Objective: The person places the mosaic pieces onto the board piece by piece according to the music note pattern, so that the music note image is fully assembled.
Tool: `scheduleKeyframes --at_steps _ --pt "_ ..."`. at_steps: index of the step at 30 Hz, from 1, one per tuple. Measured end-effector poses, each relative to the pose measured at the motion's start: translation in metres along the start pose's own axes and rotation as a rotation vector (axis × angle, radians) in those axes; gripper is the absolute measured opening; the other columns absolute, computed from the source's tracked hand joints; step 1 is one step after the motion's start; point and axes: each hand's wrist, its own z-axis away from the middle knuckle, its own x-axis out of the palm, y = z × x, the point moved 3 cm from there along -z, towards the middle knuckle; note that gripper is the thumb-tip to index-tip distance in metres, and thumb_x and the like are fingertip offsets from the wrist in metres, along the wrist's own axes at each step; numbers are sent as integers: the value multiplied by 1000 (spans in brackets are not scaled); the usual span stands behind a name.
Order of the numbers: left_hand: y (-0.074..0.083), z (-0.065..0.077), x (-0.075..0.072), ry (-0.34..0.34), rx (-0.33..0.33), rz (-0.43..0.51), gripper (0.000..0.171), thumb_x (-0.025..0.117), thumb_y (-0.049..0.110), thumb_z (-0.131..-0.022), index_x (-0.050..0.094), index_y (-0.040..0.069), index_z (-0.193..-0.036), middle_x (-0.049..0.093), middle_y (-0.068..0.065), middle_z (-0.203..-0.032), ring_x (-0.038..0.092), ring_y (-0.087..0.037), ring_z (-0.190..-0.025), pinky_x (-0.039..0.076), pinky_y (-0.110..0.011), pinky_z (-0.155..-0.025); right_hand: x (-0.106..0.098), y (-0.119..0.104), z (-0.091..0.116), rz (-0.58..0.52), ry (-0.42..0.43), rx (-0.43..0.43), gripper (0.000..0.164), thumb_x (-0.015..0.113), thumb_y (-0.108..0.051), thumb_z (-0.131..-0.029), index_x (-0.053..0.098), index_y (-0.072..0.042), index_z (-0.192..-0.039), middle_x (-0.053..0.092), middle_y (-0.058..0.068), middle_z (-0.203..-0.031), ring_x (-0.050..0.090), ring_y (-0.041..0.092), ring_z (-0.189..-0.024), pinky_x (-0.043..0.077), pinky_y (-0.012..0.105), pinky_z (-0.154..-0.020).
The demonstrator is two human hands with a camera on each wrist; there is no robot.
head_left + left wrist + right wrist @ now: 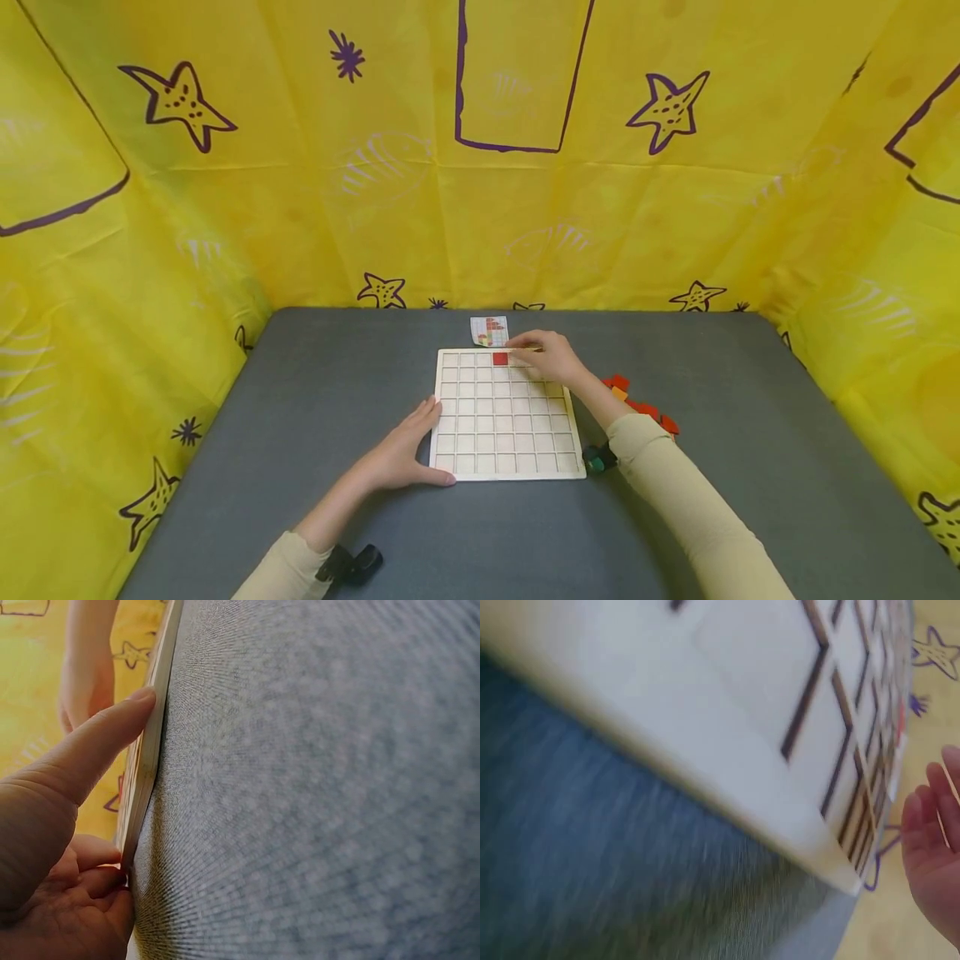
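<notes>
A square light wooden grid board (504,423) lies on the dark table, with one red square tile (500,359) in a cell of its far row. My left hand (405,446) steadies the board's near left corner: the thumb lies along the front edge and the fingertips touch the left side. In the left wrist view, this thumb (112,731) rests straight against the board's edge (146,761). My right hand (551,357) reaches over the far edge, fingertips just right of the red tile. Its fingers (934,814) are slightly bent in the right wrist view, with nothing visible between them.
Behind the board lies a small printed card (489,330) with a coloured grid pattern. Several loose red and orange pieces (651,410) lie right of the board, partly behind my right forearm. Yellow patterned cloth (480,217) closes off the table's back and sides.
</notes>
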Motion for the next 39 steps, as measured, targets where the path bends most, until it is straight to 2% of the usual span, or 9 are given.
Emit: scheduleKeyframes --at_steps 3,9,16,21,27,30,35,39 --pt "0 0 -2 5 -2 3 114 84 47 -65 22 1 -149 13 -15 -159 12 -32 -147 20 -54 -113 -17 3 8 -37 27 8 24 61 -30 -93 70 -20 -113 66 2 -117 61 22 -107 49 41 -89" --pt "-1 1 -5 10 5 -3 114 84 46 -65 23 0 -149 14 -17 -158 12 -33 -146 21 -53 -113 -57 13 33 -109 79 19 31 62 -35 -92 69 -14 -114 68 2 -115 59 22 -107 48 43 -88" --pt "-3 2 -5 12 -17 -6 115 83 48 -65 23 1 -149 13 -16 -158 12 -33 -146 21 -54 -113 -87 40 67 -37 118 109 34 62 -37 -91 69 -12 -113 68 4 -111 59 23 -102 49 34 -81" --pt "-4 2 -4 7 -19 -12 115 83 49 -65 22 1 -150 12 -15 -159 11 -32 -147 20 -53 -114 -93 59 84 34 107 133 30 64 -31 -91 69 -11 -113 69 8 -108 59 25 -98 49 32 -74" --pt "-4 1 -2 8 -2 -4 115 83 49 -65 22 0 -149 13 -16 -158 12 -34 -146 20 -55 -113 -89 70 93 104 81 106 24 68 -24 -89 70 -12 -110 71 8 -105 66 26 -95 52 31 -73" --pt "-3 0 -1 8 1 3 114 83 48 -65 23 0 -149 13 -17 -158 12 -35 -146 20 -55 -113 -88 72 94 147 78 79 22 69 -21 -87 70 -13 -108 71 8 -103 66 26 -93 51 35 -76" --pt "-2 -2 1 3 4 8 114 83 48 -65 23 1 -149 13 -16 -158 12 -34 -146 19 -55 -113 -87 76 95 203 67 87 22 70 -21 -86 71 -15 -107 69 8 -107 60 27 -97 48 44 -83" --pt "0 -2 2 1 7 4 114 83 49 -65 23 1 -149 13 -16 -158 12 -34 -146 20 -55 -113 -86 79 96 221 66 88 22 70 -20 -86 71 -15 -107 68 10 -110 59 30 -101 47 48 -85"
